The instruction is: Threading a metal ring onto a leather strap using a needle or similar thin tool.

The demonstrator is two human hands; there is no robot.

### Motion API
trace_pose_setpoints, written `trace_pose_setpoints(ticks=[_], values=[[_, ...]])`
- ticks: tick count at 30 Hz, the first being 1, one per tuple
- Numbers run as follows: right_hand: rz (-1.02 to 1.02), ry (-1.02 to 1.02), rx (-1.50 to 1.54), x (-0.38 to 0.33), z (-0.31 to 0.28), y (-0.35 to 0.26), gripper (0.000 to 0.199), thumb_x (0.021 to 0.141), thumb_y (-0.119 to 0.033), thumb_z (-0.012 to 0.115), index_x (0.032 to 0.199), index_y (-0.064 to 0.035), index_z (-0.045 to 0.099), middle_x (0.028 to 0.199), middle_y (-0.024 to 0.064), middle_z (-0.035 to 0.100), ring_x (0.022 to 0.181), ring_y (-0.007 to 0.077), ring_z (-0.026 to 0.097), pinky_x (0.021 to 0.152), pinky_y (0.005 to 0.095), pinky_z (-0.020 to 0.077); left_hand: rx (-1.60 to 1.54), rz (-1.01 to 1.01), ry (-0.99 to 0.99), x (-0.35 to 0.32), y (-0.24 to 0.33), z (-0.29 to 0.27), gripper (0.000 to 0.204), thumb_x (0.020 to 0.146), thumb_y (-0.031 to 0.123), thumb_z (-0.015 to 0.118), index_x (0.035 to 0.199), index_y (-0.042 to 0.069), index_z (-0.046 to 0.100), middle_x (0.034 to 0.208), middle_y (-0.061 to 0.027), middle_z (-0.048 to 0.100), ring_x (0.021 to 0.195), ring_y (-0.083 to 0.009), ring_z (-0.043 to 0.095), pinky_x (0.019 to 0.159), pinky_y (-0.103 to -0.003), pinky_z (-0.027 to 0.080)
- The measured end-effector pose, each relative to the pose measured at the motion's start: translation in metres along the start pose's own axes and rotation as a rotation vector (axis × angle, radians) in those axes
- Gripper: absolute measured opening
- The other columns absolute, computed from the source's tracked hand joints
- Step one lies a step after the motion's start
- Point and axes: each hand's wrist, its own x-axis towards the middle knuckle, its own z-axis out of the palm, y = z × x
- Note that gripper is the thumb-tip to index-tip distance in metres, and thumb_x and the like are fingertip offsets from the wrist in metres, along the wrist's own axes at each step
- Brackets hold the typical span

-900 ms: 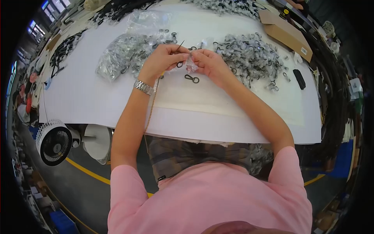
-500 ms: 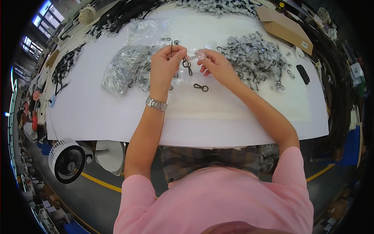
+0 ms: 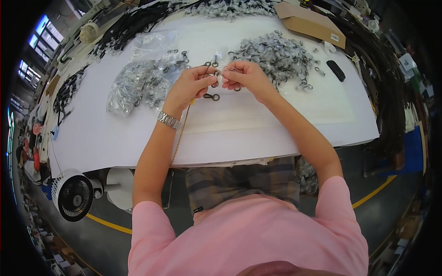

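Far right of my hands lies a flat brown cardboard box (image 3: 311, 23) with a white label (image 3: 334, 37); far left, perhaps clear plastic bags (image 3: 154, 40).

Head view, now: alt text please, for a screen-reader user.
Seen from above, a person's left hand and right hand meet over a white table, pinching small dark metal clasps. A loose clasp lies just below them; bagged clasps sit left, a loose pile right.

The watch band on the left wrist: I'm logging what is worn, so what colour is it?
Silver metal; the watch band shows clearly in the head view, the only view here.
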Motion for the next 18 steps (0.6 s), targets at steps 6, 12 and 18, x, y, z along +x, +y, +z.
trace_pose_setpoints(ticks=[6,12,18], values=[[-0.032,-0.048,-0.021,-0.007,-0.009,-0.012,0.020,0.098,-0.022,0.072,0.106,-0.0037,0.068,0.092,0.0062,0.075,0.086,0.0124,0.073,0.074,0.0239,0.0560,-0.135,0.054,0.122,0.001,0.003,0.006,0.027,0.094,0.013,0.074,0.114,-0.004,0.069,0.078,0.0015,0.063,0.056,-0.0015,0.044,0.048,-0.018,0.029],[-0.106,-0.047,-0.188,-0.009,-0.011,-0.011,0.017,0.100,-0.018,0.066,0.105,-0.0009,0.069,0.087,0.0056,0.075,0.079,0.0115,0.072,0.069,0.0244,0.0555,0.357,0.200,0.254,-0.002,0.014,0.029,0.013,0.091,0.013,0.075,0.090,0.000,0.076,0.074,0.0016,0.067,0.056,-0.0047,0.044,0.051,-0.023,0.034],[-0.030,0.042,-0.362,-0.019,-0.003,-0.021,0.021,0.099,-0.015,0.065,0.087,0.0008,0.071,0.076,0.0059,0.073,0.069,0.0092,0.068,0.062,0.0239,0.0532,0.338,0.171,0.299,0.001,0.020,0.037,0.013,0.091,0.013,0.074,0.089,0.000,0.074,0.069,0.0023,0.064,0.056,-0.0019,0.044,0.051,-0.021,0.034]])
